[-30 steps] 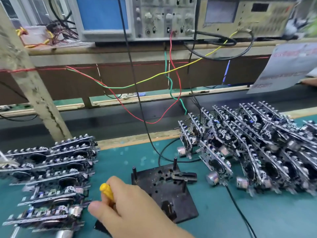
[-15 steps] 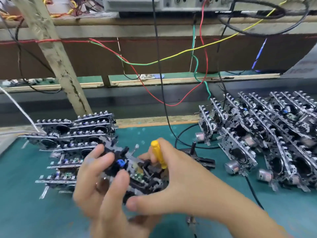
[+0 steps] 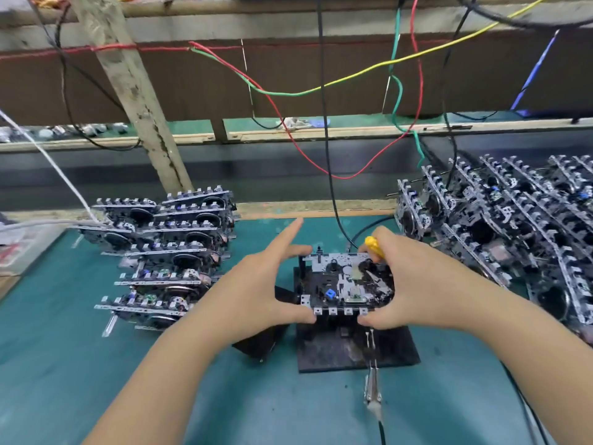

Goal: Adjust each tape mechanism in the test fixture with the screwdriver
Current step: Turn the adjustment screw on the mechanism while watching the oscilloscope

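On the green desk [image 3: 96, 364], both hands pinch the tape mechanism [image 3: 348, 285] over the fixture [image 3: 337, 351], right fingers [image 3: 373, 321] clutching the screwdriver [image 3: 373, 246].

Both forearms reaching forward, bare, converging toward centre. Left hand [image 3: 256, 290] spreading wide: thumb low, index finger pointing up and away, other fingers curving at far edge. Right hand [image 3: 414, 284] mirroring it, thumb low, fingers curling, gripping yellow screwdriver handle [image 3: 373, 246].

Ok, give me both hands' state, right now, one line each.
Left hand: pinching the tape mechanism on the test fixture, index finger straight.
Right hand: gripping the yellow screwdriver while holding the mechanism.
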`<state>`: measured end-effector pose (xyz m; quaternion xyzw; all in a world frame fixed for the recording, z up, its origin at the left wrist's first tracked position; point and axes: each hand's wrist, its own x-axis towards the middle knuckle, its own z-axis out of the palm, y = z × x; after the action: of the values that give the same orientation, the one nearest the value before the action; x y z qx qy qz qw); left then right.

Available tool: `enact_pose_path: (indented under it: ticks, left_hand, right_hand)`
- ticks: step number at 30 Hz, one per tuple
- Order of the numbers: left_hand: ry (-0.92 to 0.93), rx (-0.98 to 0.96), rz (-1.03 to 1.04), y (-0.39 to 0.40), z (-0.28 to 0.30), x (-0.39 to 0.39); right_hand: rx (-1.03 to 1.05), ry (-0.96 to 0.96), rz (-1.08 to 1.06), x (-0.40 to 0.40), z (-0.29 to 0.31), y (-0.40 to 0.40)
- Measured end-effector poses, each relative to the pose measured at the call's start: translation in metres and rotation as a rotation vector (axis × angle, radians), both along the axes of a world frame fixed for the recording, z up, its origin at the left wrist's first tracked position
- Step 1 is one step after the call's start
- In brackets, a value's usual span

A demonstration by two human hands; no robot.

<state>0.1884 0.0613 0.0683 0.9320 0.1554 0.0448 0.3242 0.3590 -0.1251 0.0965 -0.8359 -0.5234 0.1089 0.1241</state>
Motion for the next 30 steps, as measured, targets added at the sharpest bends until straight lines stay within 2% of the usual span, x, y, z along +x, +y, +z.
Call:
enact_pose_path:
  ticks: [20, 27, 30]
  left_hand:
    - [0.053, 0.062, 0.066, -0.006, 0.009, 0.013]
    - [0.075, 0.038, 0.071, -0.006, 0.006, 0.014]
    - [0.113, 0.043, 0.068, -0.005, 0.009, 0.018]
  right_hand:
    - [0.046, 0.079, 0.025, 0.013, -0.002, 0.002]
    - [0.024, 0.054, 0.035, 0.017, -0.008, 0.005]
    - [-0.046, 0.057, 0.04, 0.016, -0.007, 0.009]
